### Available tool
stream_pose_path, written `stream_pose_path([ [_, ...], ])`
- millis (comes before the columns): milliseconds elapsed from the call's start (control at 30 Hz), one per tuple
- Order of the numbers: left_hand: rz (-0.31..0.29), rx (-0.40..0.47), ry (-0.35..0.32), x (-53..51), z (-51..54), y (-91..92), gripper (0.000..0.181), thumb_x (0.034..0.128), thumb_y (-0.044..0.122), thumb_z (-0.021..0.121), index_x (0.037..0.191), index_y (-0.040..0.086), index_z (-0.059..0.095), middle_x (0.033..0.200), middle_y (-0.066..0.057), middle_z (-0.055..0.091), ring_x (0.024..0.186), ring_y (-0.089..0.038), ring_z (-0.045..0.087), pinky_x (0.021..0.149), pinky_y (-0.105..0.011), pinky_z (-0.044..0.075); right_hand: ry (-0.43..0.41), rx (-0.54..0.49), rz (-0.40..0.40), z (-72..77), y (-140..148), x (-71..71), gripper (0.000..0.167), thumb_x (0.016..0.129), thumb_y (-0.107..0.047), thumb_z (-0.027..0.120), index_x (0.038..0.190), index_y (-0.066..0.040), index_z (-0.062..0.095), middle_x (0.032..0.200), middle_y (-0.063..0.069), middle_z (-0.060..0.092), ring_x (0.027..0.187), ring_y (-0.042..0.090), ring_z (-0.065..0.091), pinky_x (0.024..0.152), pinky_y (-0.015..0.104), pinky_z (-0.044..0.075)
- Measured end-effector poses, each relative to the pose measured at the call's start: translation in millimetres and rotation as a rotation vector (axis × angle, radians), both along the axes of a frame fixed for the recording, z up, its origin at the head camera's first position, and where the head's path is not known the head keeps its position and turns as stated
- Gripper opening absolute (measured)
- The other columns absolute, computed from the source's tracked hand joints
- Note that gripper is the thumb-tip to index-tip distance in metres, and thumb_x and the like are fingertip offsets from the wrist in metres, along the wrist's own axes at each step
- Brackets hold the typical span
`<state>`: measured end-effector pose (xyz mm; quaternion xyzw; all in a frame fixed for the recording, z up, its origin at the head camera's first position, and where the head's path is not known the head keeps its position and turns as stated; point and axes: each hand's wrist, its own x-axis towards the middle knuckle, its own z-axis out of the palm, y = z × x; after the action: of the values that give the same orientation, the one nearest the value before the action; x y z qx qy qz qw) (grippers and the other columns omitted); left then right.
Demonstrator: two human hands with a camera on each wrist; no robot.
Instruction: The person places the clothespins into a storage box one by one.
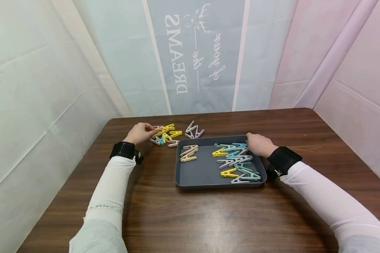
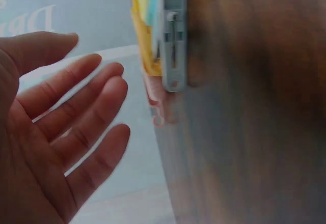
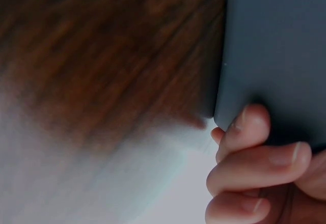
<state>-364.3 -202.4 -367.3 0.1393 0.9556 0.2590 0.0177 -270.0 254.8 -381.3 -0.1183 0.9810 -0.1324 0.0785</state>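
Observation:
My left hand (image 1: 140, 133) hovers at the left edge of a loose pile of clothespins, yellow clothespins (image 1: 176, 134) among them. Its fingers (image 2: 86, 119) are relaxed and hold nothing in the left wrist view, and a grey clothespin (image 2: 173, 40) lies beyond them. At the far right corner of a dark grey tray (image 1: 197, 175), my right hand (image 1: 260, 144) grips the rim. Curled fingers (image 3: 254, 168) press against the tray's outer wall in the right wrist view. Inside the tray, beige clothespins (image 1: 189, 153) lie at left; teal, grey and yellow clothespins (image 1: 229, 173) fill the right side.
Behind the tray, grey and purple clothespins (image 1: 198, 132) lie on the brown wooden table (image 1: 164, 218). A pink clothespin (image 1: 173, 143) rests near the tray's far left corner. A printed curtain (image 1: 206, 98) hangs behind the table's far edge.

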Motion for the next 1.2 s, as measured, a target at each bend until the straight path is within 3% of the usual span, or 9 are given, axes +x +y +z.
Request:
stream_pose_path([
  [167, -0.060, 0.014, -0.003, -2.3, -6.9, 0.0, 0.026, 0.0932, 0.004, 0.050, 0.112, -0.001, 0.067, 0.111, -0.018, 0.065, 0.101, -0.030, 0.060, 0.083, -0.044, 0.046, 0.008, 0.000, 0.002, 0.9, 0, -0.1, 0.032, 0.101, -0.006, 0.043, 0.121, 0.019, 0.045, 0.086, 0.020, 0.061, 0.071, 0.026, 0.059, 0.060, 0.038, 0.047],
  [333, -0.087, -0.028, -0.034, -1.8, -9.6, 2.4, 0.033, 0.0888, -0.002, 0.044, 0.114, -0.001, 0.066, 0.113, -0.019, 0.065, 0.106, -0.032, 0.059, 0.084, -0.044, 0.045, 0.013, 0.005, -0.002, -0.9, 0, 0.3, 0.031, 0.101, -0.006, 0.044, 0.120, 0.019, 0.046, 0.086, 0.021, 0.061, 0.072, 0.027, 0.060, 0.061, 0.039, 0.048],
  [433, -0.086, -0.064, -0.028, -2.1, -11.7, 2.3, 0.035, 0.0886, -0.002, 0.044, 0.116, -0.001, 0.065, 0.116, -0.019, 0.064, 0.108, -0.032, 0.058, 0.084, -0.044, 0.045, 0.018, 0.007, -0.008, -1.4, -1, 0.3, 0.031, 0.101, -0.006, 0.044, 0.119, 0.019, 0.046, 0.087, 0.021, 0.062, 0.073, 0.028, 0.061, 0.062, 0.041, 0.049],
  [667, -0.068, -0.171, -0.023, -0.3, -14.5, -2.3, 0.034, 0.0882, 0.001, 0.052, 0.119, 0.003, 0.066, 0.119, -0.018, 0.062, 0.085, -0.028, 0.054, 0.070, -0.039, 0.041, 0.007, 0.005, -0.007, -1.3, -2, 0.3, 0.031, 0.102, -0.006, 0.044, 0.120, 0.018, 0.046, 0.084, 0.018, 0.061, 0.071, 0.026, 0.060, 0.060, 0.039, 0.047],
  [933, -0.071, -0.228, -0.046, 7.3, -11.3, -5.3, 0.035, 0.0871, 0.021, 0.071, 0.116, 0.002, 0.068, 0.112, -0.014, 0.067, 0.096, -0.027, 0.061, 0.084, -0.046, 0.047, 0.019, 0.004, 0.008, -1.3, -1, -0.1, 0.031, 0.102, -0.006, 0.044, 0.120, 0.019, 0.046, 0.079, 0.014, 0.059, 0.067, 0.024, 0.059, 0.058, 0.037, 0.045],
  [1200, -0.060, -0.263, -0.065, 10.6, -11.8, -5.4, 0.035, 0.0834, 0.016, 0.075, 0.115, 0.002, 0.070, 0.111, -0.014, 0.068, 0.100, -0.028, 0.061, 0.087, -0.047, 0.047, 0.011, 0.008, -0.006, -1.3, -1, -0.5, 0.032, 0.102, -0.007, 0.044, 0.121, 0.018, 0.046, 0.084, 0.018, 0.061, 0.070, 0.026, 0.060, 0.060, 0.039, 0.047],
])
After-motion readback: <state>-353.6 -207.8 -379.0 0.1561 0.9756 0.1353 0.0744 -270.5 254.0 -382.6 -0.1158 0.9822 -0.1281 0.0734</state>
